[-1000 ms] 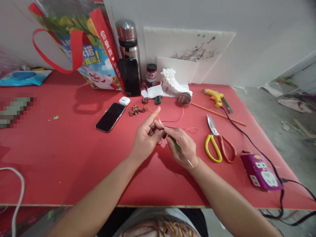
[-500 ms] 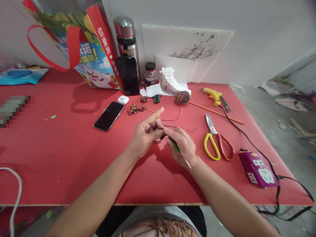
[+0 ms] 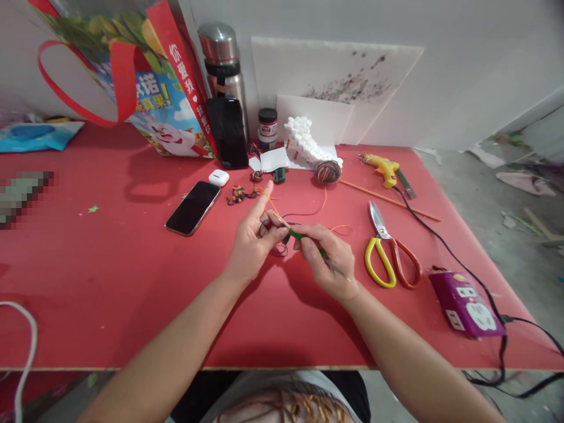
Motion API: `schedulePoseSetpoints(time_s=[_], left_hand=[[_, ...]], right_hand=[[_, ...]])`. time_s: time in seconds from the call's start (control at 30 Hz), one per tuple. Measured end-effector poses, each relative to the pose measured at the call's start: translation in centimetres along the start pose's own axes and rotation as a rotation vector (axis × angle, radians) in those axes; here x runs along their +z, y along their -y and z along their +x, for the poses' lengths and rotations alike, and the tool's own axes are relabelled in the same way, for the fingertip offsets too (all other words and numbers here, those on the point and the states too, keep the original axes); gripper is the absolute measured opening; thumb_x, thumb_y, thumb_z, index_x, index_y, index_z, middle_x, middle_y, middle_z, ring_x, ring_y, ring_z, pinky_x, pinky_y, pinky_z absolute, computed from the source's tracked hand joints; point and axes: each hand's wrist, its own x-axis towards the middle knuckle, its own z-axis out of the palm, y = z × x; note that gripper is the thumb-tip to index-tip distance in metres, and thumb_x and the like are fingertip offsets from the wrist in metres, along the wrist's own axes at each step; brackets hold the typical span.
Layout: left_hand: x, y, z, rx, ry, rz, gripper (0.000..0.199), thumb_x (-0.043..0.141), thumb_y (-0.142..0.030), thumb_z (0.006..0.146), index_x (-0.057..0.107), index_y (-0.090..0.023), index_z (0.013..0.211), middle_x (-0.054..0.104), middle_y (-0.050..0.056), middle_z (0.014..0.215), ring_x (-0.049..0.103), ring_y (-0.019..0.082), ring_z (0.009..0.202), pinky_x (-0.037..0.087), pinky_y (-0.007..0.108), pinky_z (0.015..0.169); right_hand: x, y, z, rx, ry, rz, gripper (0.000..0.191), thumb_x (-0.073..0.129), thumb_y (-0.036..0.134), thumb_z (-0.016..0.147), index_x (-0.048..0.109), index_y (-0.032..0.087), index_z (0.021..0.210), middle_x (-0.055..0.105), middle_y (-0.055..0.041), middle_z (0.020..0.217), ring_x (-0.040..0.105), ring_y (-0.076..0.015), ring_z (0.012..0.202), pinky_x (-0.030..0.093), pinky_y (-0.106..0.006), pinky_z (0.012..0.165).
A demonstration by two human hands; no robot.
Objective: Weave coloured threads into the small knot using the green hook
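Note:
My left hand (image 3: 248,249) pinches a small dark crochet piece between thumb and fingers, most of it hidden. Over the raised index finger runs an orange strand of yarn (image 3: 275,207). My right hand (image 3: 331,258) grips a crochet hook (image 3: 296,235) by its green handle, its front end at the left fingertips and its thin metal rear end lying over the palm side. Dark loops of yarn (image 3: 280,252) hang below the left thumb. Behind the hands sits a multicoloured yarn ball (image 3: 326,172), a strand trailing from it. A small knotted yarn piece (image 3: 238,195) lies to the left.
Scissors (image 3: 383,229) with yellow and red handles lie right of my hands, near a purple power socket (image 3: 467,302) and a yellow glue gun (image 3: 382,168). A phone (image 3: 192,207) and a white earbud case (image 3: 218,177) lie left. A steel flask (image 3: 235,88) and shopping bag (image 3: 176,111) stand behind.
The right hand and hook have shifted slightly right, and more of the green handle shows at the fingertips. My left index finger has straightened and moved left, drawing the orange strand longer.

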Motion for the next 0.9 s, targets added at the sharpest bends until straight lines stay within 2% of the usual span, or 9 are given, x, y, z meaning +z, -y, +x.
schedulePoseSetpoints(time_s=[0.17, 0.23, 0.4, 0.57, 0.7, 0.83, 0.9], left_hand=[[0.9, -0.3, -0.2, 0.052, -0.103, 0.046, 0.100, 0.082, -0.015, 0.082, 0.039, -0.031, 0.171, 0.058, -0.007, 0.077, 0.054, 0.009, 0.064, 0.049, 0.019, 0.060], [1.4, -0.3, -0.4, 0.059, -0.150, 0.030, 0.101, 0.080, -0.014, 0.083, 0.037, -0.033, 0.172, 0.057, -0.007, 0.077, 0.053, 0.008, 0.060, 0.050, 0.020, 0.058], [1.9, 0.1, -0.6, 0.025, -0.122, -0.096, 0.103, 0.086, -0.021, 0.081, 0.038, -0.032, 0.171, 0.057, -0.007, 0.079, 0.055, 0.008, 0.055, 0.050, 0.023, 0.050], [1.3, 0.1, -0.2, 0.009, -0.066, -0.179, 0.101, 0.088, -0.022, 0.079, 0.042, -0.030, 0.169, 0.057, -0.007, 0.080, 0.058, 0.009, 0.054, 0.052, 0.025, 0.048], [0.9, -0.2, -0.3, 0.016, -0.034, -0.169, 0.104, 0.087, -0.020, 0.081, 0.037, -0.031, 0.171, 0.057, -0.008, 0.080, 0.059, 0.010, 0.055, 0.054, 0.026, 0.049], [1.0, -0.2, -0.4, 0.042, -0.037, -0.071, 0.103, 0.086, -0.018, 0.082, 0.036, -0.030, 0.172, 0.059, -0.008, 0.077, 0.058, 0.009, 0.058, 0.052, 0.022, 0.053], [1.0, 0.0, -0.4, 0.035, -0.034, -0.039, 0.104, 0.087, -0.016, 0.081, 0.038, -0.029, 0.171, 0.060, -0.009, 0.075, 0.058, 0.008, 0.059, 0.051, 0.020, 0.056]], right_hand=[[1.5, 0.3, -0.7, 0.167, -0.051, 0.111, 0.020, 0.060, 0.029, 0.107, 0.072, 0.023, 0.122, 0.080, -0.0052, 0.095, 0.071, -0.0136, 0.067, 0.063, -0.029, 0.065], [2.5, 0.8, -1.0, 0.220, -0.133, 0.153, 0.021, 0.058, 0.032, 0.109, 0.070, 0.023, 0.124, 0.080, -0.0062, 0.099, 0.071, -0.0137, 0.068, 0.064, -0.028, 0.064], [3.8, 1.5, -1.5, 0.299, -0.224, 0.302, 0.030, 0.054, 0.036, 0.112, 0.066, 0.022, 0.135, 0.077, -0.0069, 0.099, 0.072, -0.0153, 0.076, 0.066, -0.033, 0.075], [3.4, 1.2, -1.3, 0.274, -0.171, 0.421, 0.030, 0.058, 0.037, 0.111, 0.069, 0.024, 0.136, 0.075, -0.0046, 0.095, 0.073, -0.0151, 0.076, 0.066, -0.034, 0.077], [3.1, 1.1, -1.2, 0.229, -0.130, 0.409, 0.031, 0.056, 0.037, 0.111, 0.068, 0.024, 0.137, 0.075, -0.0052, 0.097, 0.072, -0.0150, 0.075, 0.067, -0.034, 0.076], [2.7, 0.9, -1.1, 0.178, -0.132, 0.242, 0.028, 0.055, 0.030, 0.112, 0.070, 0.024, 0.134, 0.075, -0.0041, 0.092, 0.071, -0.0146, 0.073, 0.064, -0.031, 0.071], [2.4, 0.6, -1.0, 0.106, -0.121, 0.110, 0.029, 0.054, 0.026, 0.111, 0.069, 0.025, 0.136, 0.077, -0.0052, 0.097, 0.072, -0.0157, 0.077, 0.064, -0.032, 0.074]])
